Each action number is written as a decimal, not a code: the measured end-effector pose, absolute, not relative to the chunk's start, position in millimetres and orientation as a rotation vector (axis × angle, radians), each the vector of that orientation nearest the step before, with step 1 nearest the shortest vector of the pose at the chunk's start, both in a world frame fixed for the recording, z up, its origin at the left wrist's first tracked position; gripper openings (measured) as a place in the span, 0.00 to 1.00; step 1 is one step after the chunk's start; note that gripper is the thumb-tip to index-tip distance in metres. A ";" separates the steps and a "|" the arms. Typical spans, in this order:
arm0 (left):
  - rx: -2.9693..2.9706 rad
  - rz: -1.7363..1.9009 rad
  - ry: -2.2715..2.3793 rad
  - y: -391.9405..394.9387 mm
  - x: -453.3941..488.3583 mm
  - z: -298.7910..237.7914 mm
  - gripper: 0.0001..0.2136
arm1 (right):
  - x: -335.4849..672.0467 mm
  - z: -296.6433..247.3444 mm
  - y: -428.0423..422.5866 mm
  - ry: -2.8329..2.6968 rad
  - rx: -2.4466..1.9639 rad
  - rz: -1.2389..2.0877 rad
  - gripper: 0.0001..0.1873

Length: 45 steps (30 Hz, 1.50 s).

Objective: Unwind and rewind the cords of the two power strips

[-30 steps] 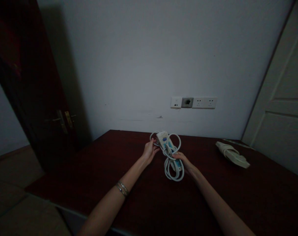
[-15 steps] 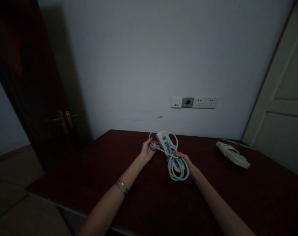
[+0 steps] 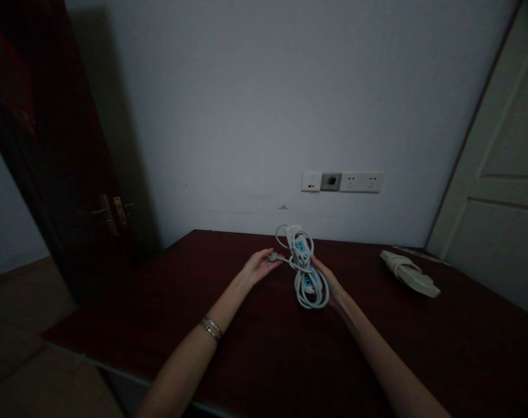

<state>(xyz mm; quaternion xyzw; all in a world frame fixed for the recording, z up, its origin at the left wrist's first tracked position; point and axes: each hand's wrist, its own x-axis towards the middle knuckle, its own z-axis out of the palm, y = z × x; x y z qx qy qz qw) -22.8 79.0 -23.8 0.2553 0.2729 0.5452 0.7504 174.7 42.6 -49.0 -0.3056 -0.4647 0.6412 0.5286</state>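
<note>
A white power strip point(image 3: 301, 244) with blue socket faces is held above the dark red table, its white cord point(image 3: 305, 299) looped and bundled around it. My right hand point(image 3: 327, 278) grips the strip from the right side; its fingers are partly hidden behind the strip and cord. To the left, my left hand point(image 3: 259, 266) is closed on the cord's plug point(image 3: 273, 257), with the thumb on top and the fingers beneath. A short length of cord runs from the plug to the bundle.
A second off-white bundled item point(image 3: 409, 274), seemingly wrapped with a cord, lies on the right of the table point(image 3: 159, 302). Wall sockets point(image 3: 342, 182) sit above the table's back edge. A dark door point(image 3: 72, 174) stands at left, a pale door point(image 3: 499, 191) at right.
The power strip has turned more upright and its loops have shifted up slightly. My left hand has moved a little left with the plug, its fingers more stretched.
</note>
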 end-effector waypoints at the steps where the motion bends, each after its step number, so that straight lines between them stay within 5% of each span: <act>1: 0.560 1.198 0.590 79.2 -23.6 -23.1 0.05 | 174.9 -48.4 44.2 -1.091 -0.734 1.544 0.23; 11: 0.527 1.372 0.502 77.8 -29.2 -14.4 0.06 | 178.8 -58.5 62.7 -1.371 -1.140 1.083 0.32; 17: 0.459 1.458 0.460 75.1 -38.4 -0.7 0.07 | 193.3 -52.9 63.7 -1.506 -1.185 0.800 0.28; 24: 0.344 1.571 0.440 77.9 -53.4 6.4 0.06 | 205.8 -48.9 50.1 -1.957 -1.548 -0.129 0.29; 27: 0.292 1.609 0.441 81.4 -61.6 9.1 0.06 | 206.8 -46.4 48.2 -2.045 -1.554 -0.247 0.29; 30: 0.229 1.622 0.449 85.5 -73.3 11.3 0.08 | 213.2 -39.4 49.9 -2.122 -1.470 -0.050 0.29; 39: 0.029 1.663 0.555 106.7 -110.9 -2.2 0.10 | 255.3 -26.3 42.6 -1.864 -1.139 1.339 0.22; 45: -0.088 1.779 0.626 120.3 -126.1 -18.4 0.10 | 262.9 -30.0 36.7 -1.356 -0.885 1.613 0.20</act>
